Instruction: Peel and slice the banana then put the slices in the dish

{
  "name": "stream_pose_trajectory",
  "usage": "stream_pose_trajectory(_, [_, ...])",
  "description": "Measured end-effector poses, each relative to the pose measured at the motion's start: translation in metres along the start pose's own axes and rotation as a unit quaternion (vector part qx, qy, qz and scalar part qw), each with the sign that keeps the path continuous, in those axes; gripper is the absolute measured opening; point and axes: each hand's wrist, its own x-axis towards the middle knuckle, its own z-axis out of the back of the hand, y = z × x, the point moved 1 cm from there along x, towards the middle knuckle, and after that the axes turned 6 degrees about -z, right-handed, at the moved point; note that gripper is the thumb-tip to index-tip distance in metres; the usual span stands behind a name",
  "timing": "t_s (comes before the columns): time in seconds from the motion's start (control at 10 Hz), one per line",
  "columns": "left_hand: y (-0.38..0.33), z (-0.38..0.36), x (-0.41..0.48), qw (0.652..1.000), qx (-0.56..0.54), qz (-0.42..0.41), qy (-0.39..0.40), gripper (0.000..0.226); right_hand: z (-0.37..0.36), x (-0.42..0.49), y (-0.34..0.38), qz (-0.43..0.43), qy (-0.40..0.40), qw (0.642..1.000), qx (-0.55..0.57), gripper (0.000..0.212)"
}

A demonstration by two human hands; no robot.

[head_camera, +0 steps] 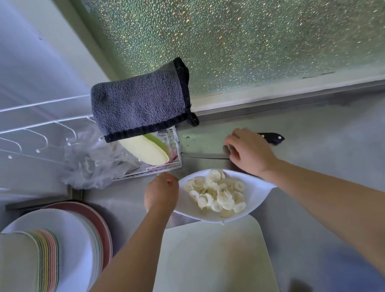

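- Banana slices [217,192]: pale rounds, peeled and cut, heaped in the middle of the dish; none is seen on the board or the counter
- Dish [258,196]: white, shallow, pointed at its ends; placed just beyond the far edge of the cutting board, its near rim overlapping that edge
- Left hand [161,192]: closed on the left end of the dish, fingers curled over the rim; the rim there is hidden by the hand
- Right hand [251,151]: laid over the knife just beyond the dish's right end, fingers bent down at the join of blade and handle; whether the knife is truly grasped cannot be told
- Knife [274,137]: laid flat on the counter; the black riveted handle end is shown to the right of the hand, the blade to the left
- Cutting board [214,269]: white, rounded corners, nearest the viewer
- Counter [341,159]: brushed steel
- Stack of plates [52,258]: pastel rims, at the near left
- Towel [141,103]: grey with dark edging, hung at the far left above the dish rack
- Dish rack [173,149]: white wire, with a pale green plate [146,151] leaned in it
- Window pane [267,18]: textured glass, far side
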Motion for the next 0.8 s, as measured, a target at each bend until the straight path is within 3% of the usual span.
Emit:
stream_pose_trajectory(0.2, [-0.002, 0.002, 0.000, 1.000, 0.000, -0.007, -0.001, 0.033, -0.012, 0.000, 0.003, -0.035, 0.124, 0.991, -0.040, 0.045])
stream_pose_trajectory(0.4, [-0.004, 0.007, -0.002, 1.000, -0.012, -0.025, 0.003, 0.030, -0.007, 0.018, 0.005, -0.087, 0.174, 0.980, -0.038, 0.056])
stream_pose_trajectory(0.6, [-0.005, 0.007, -0.001, 1.000, -0.003, -0.030, 0.011, 0.031, -0.001, 0.018, 0.008, -0.099, 0.165, 0.981, -0.001, 0.055])
stream_pose_trajectory(0.8, [-0.005, 0.013, -0.009, 0.999, 0.017, -0.035, 0.000, 0.031, 0.008, 0.008, 0.023, -0.124, 0.099, 0.979, 0.128, 0.041])
